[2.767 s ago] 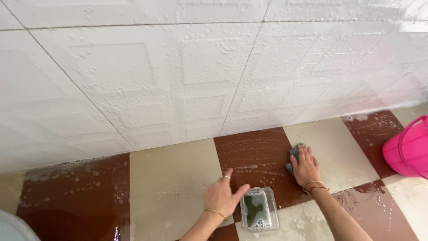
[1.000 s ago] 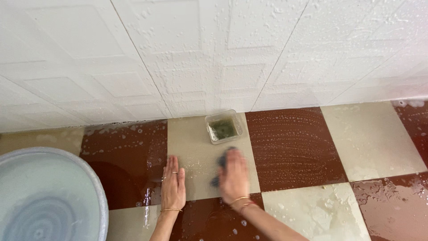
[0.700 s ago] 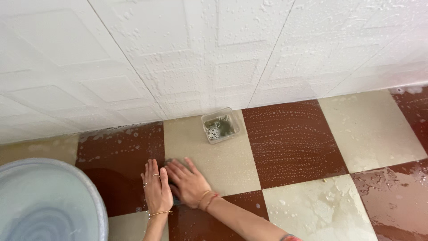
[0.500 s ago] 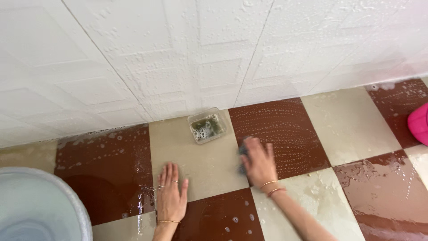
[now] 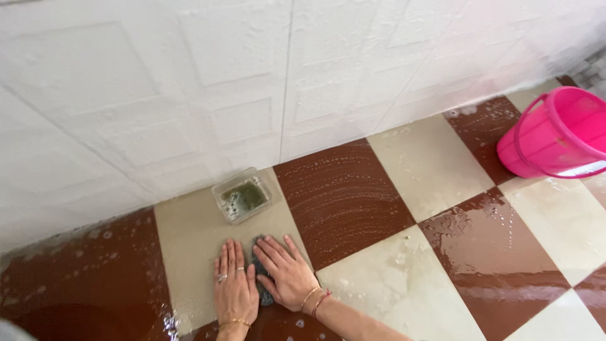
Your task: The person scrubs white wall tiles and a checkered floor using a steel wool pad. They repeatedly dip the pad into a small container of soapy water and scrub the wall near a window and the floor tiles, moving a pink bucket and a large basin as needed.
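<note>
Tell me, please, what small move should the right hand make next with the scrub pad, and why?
Probably push the dark scrub pad forward across the cream tile toward the clear soap container. The right hand presses it flat near that tile's near edge, beside the left hand.

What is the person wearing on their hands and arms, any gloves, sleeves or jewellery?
No gloves and no sleeves in view: both forearms are bare. The left hand has a ring on a finger and a thin gold-coloured bangle at the wrist. The right hand wears a thin gold-coloured bangle and a red thread or band at the wrist. No rings can be made out on it.
</note>
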